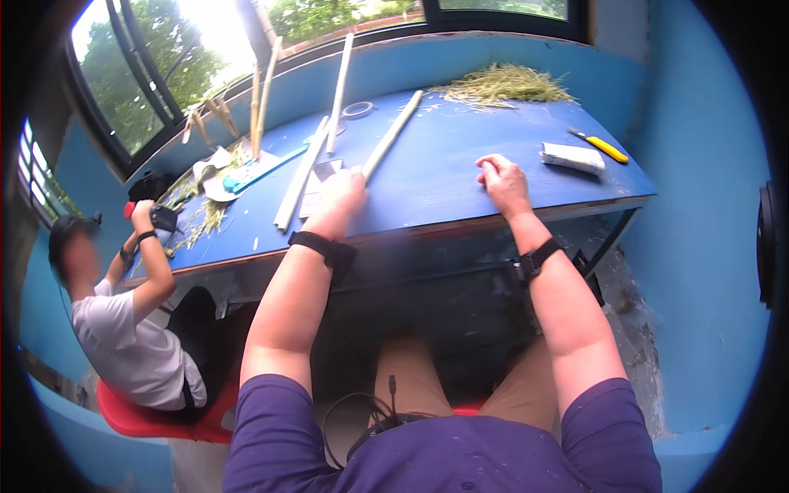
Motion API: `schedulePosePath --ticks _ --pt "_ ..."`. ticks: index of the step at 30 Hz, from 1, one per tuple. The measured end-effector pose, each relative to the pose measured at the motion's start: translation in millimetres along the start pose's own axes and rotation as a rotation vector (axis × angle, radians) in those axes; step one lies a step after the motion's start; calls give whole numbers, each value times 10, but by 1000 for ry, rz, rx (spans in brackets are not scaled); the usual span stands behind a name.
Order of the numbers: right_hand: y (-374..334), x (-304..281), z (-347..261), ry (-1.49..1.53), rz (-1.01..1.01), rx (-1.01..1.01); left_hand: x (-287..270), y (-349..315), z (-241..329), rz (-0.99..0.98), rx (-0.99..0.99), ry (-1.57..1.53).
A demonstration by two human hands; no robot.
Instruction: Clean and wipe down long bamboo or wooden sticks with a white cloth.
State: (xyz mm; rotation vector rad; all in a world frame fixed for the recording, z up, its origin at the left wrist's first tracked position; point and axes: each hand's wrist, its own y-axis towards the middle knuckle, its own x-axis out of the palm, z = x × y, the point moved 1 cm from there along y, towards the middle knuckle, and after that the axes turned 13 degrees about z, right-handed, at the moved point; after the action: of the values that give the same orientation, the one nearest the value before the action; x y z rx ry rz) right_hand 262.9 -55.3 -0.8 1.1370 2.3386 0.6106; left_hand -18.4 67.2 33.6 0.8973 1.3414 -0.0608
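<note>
My left hand [343,197], a little blurred, is closed around the near end of a pale bamboo stick [394,135] that slants away across the blue table [436,189]. Beside that hand lies a flat greyish piece [314,193], partly covered by it. Two more pale sticks, one nearer [301,177] and one farther [339,94], are just to its left. Over the table's front part, my right hand [503,182] has its fingers curled in, and nothing shows between them. Closest to it on the right is a white wrapped roll [573,158].
A yellow-handled cutter [606,148] lies beyond the roll. Shavings [505,86] are heaped at the back, near a tape ring [358,109]. Farther left are a teal tool [267,168] and upright poles [261,103]. A seated co-worker [140,329] holds a dark object [164,218].
</note>
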Motion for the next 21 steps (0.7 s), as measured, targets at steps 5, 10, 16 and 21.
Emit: schedulePosePath --ticks 5,10,16,21 --pt "-28 9 -32 6 21 -34 135 -2 131 124 -159 -230" --pt "-32 -60 -88 -9 -24 -8 178 -33 438 71 -193 -743" --pt "124 -453 3 6 65 -128 30 -285 838 130 -38 -858" --pt "568 -1095 163 -586 173 -401 -34 -314 769 85 -13 -984"
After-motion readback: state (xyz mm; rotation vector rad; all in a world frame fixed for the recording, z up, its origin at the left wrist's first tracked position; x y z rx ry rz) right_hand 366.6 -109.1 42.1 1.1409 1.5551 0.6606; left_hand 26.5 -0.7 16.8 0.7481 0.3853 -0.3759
